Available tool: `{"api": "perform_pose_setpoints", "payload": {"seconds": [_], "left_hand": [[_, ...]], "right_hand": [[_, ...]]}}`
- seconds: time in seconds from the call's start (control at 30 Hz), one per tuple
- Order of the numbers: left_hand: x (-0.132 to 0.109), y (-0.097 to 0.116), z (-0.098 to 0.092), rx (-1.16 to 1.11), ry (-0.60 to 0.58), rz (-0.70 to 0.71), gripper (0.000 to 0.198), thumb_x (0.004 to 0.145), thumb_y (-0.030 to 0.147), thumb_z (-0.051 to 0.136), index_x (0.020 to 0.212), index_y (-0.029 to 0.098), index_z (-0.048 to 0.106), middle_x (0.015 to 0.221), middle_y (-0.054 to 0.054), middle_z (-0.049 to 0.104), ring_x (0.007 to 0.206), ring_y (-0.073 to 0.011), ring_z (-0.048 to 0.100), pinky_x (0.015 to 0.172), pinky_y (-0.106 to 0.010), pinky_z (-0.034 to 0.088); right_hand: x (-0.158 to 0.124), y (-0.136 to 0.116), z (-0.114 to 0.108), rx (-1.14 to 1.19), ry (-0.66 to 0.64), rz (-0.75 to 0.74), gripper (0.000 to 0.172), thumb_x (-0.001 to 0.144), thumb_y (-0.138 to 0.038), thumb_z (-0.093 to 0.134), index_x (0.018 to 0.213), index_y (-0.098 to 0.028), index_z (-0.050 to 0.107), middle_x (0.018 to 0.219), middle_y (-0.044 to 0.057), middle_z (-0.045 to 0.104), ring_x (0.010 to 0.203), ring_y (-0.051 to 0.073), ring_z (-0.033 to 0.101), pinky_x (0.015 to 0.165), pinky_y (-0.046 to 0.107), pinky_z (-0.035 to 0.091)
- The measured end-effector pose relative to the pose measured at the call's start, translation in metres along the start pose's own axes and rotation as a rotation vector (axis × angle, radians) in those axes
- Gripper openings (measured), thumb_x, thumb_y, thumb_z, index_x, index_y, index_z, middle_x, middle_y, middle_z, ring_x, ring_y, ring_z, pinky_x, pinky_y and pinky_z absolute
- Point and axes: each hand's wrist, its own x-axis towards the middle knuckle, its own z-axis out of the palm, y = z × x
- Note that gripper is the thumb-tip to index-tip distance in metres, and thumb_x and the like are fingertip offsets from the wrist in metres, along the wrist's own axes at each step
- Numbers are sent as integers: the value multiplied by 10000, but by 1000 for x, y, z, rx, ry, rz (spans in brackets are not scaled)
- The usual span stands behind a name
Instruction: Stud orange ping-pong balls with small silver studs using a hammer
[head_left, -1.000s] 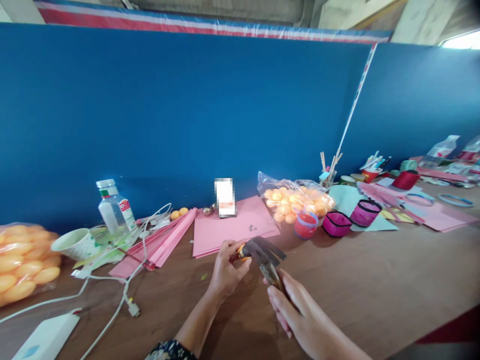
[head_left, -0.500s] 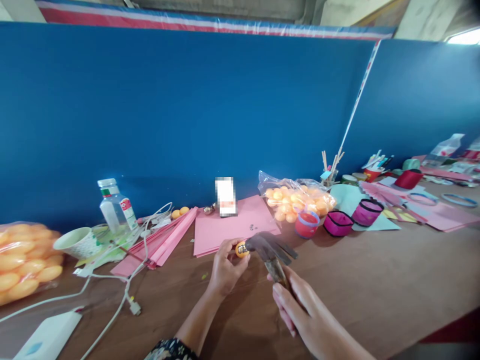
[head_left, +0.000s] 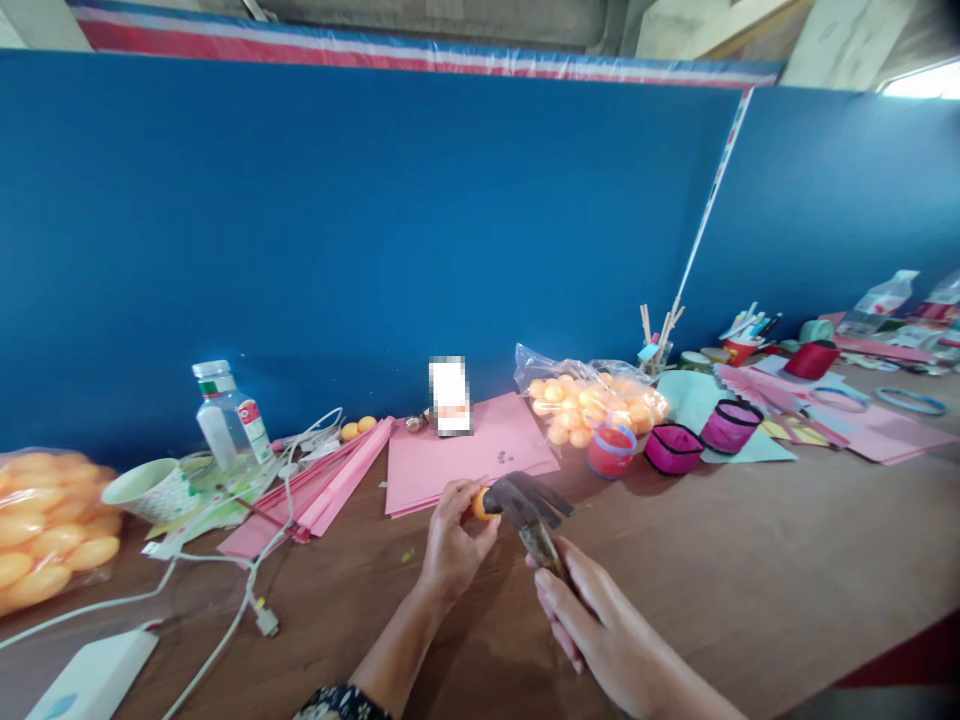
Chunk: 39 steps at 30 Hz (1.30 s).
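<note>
My left hand (head_left: 452,542) pinches a small orange ball (head_left: 478,505) and holds it just above the brown table (head_left: 750,570). My right hand (head_left: 600,635) is wrapped round the handle of a hammer (head_left: 529,510). The dark hammer head rests against the ball's right side. A stack of pink paper (head_left: 465,450) lies right behind the ball.
A bag of orange balls (head_left: 592,400), a red cup (head_left: 611,450) and two magenta holders (head_left: 701,435) stand at the back right. A water bottle (head_left: 225,415), a paper cup (head_left: 150,488), white cables (head_left: 247,580) and another bag of balls (head_left: 45,525) lie left. A blue partition (head_left: 375,230) backs the table.
The hammer head was lifted slightly off the ball half a second ago and is now back down against it. My left hand has kept the ball in place.
</note>
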Motion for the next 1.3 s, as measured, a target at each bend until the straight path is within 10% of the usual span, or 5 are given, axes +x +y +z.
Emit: {"api": "perform_pose_setpoints", "payload": {"seconds": [0.37, 0.57, 0.77, 1.3], "left_hand": [[-1, -7, 0, -42, 27, -82, 355, 671, 160, 588, 1023, 205, 566, 988, -59, 536, 897, -175, 561, 774, -320, 494], [2, -19, -6, -72, 92, -271, 401, 654, 262, 625, 1037, 168, 554, 1008, -75, 578, 895, -178, 590, 797, -317, 488], [2, -14, -4, -98, 70, -306, 425, 640, 286, 640, 1038, 165, 557, 1029, -72, 597, 912, -183, 598, 804, -309, 490], [2, -15, -4, -89, 47, -371, 474, 654, 324, 642, 1086, 155, 545, 1044, -85, 627, 928, -196, 600, 841, -337, 472]], "right_hand": [[-1, -4, -9, -61, 16, -6, 303, 886, -453, 287, 845, -183, 419, 589, -62, 373, 403, 50, 318, 392, 169, 332], [-9, 2, -57, -654, 218, -172, 217, 847, -404, 411, 891, -206, 485, 710, 29, 573, 620, 160, 543, 579, 256, 397], [-18, 14, -115, -1143, 94, -104, 145, 829, -307, 445, 927, -229, 519, 730, 24, 631, 635, 186, 597, 549, 248, 346], [-24, 27, -191, -1227, 48, -128, 283, 818, -359, 450, 1041, -226, 561, 991, 82, 596, 908, 226, 556, 801, 332, 404]]}}
